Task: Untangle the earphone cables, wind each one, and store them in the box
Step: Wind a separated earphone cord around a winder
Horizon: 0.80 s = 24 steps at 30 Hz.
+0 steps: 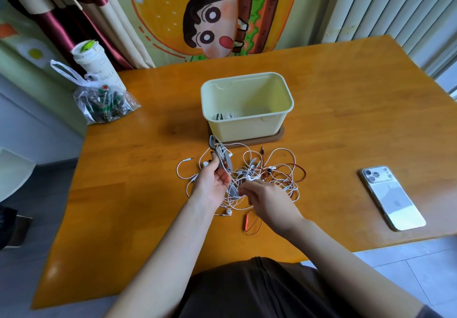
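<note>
My left hand (pixel 213 178) pinches the bundled grey flat earphone cable (pixel 223 157), long axis pointing at the pale yellow plastic box (pixel 244 130) just beyond; right hand (pixel 268 201) pinches strands of the white-and-red cable tangle (pixel 259 173), farther back.

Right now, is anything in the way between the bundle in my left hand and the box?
Nothing visible blocks the way: the box is open on top, just beyond the bundle that your left hand holds. But grey cable trails from it down into the tangle that your right hand pinches.
</note>
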Motion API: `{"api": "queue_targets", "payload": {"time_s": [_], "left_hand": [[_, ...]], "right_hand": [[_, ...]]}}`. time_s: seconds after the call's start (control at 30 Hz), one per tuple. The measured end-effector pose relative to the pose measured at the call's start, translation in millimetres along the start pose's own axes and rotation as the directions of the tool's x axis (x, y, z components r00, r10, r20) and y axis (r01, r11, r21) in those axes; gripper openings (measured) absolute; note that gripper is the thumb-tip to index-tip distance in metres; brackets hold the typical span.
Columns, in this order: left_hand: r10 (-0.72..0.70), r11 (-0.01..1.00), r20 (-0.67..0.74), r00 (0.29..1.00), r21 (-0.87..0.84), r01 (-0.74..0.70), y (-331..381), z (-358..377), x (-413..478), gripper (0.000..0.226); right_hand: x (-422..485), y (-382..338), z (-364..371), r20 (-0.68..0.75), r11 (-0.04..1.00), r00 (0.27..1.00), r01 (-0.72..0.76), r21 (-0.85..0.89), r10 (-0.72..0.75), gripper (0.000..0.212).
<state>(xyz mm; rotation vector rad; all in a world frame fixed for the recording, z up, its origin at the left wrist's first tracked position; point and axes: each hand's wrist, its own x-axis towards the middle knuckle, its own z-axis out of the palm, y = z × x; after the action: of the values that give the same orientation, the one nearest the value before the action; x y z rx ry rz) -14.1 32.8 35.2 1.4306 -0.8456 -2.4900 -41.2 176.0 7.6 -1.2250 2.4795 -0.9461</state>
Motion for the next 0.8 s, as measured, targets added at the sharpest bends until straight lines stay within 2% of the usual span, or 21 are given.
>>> {"api": "queue_targets", "payload": {"time_s": [0.2,0.3,0.4,0.53,0.63,0.7,0.8], "left_hand": [[0.001,0.999,-0.043,0.999,-0.037,-0.002,2,1,-1,0.023],[-0.012,0.999,-0.018,1.0,-0.037,0.011,0,4,-1,0.022],[-0.035,0.999,0.058,0.998,0.019,0.034,-1,3,-3,0.021],[-0.097,0.965,0.249,0.964,0.261,0.03,-4,-7,-6,0.017],[-0.181,0.846,0.384,0.905,0.53,-0.056,-7,-19,-4,0.017],[-0.178,0.69,0.376,0.909,0.707,-0.157,-5,-24,-2,0.018],[-0.11,0.454,0.347,0.931,0.851,-0.264,1,-28,0,0.017]], "right_hand": [[2,4,-4,-0.035,1.0,0.999,0.003,0.005,-0.003,0.018],[2,4,-1,-0.012,1.0,1.0,0.01,-0.018,-0.01,0.017],[2,9,0,0.008,0.998,0.998,-0.059,-0.01,0.059,0.018],[8,28,-12,-0.008,0.976,0.976,-0.216,0.014,0.216,0.019],[17,32,-26,-0.009,0.973,0.974,-0.228,-0.036,0.228,0.017],[20,30,-33,0.007,0.978,0.982,-0.188,-0.092,0.189,0.018],[25,30,-39,0.027,0.976,0.982,-0.183,-0.116,0.187,0.019]]}}
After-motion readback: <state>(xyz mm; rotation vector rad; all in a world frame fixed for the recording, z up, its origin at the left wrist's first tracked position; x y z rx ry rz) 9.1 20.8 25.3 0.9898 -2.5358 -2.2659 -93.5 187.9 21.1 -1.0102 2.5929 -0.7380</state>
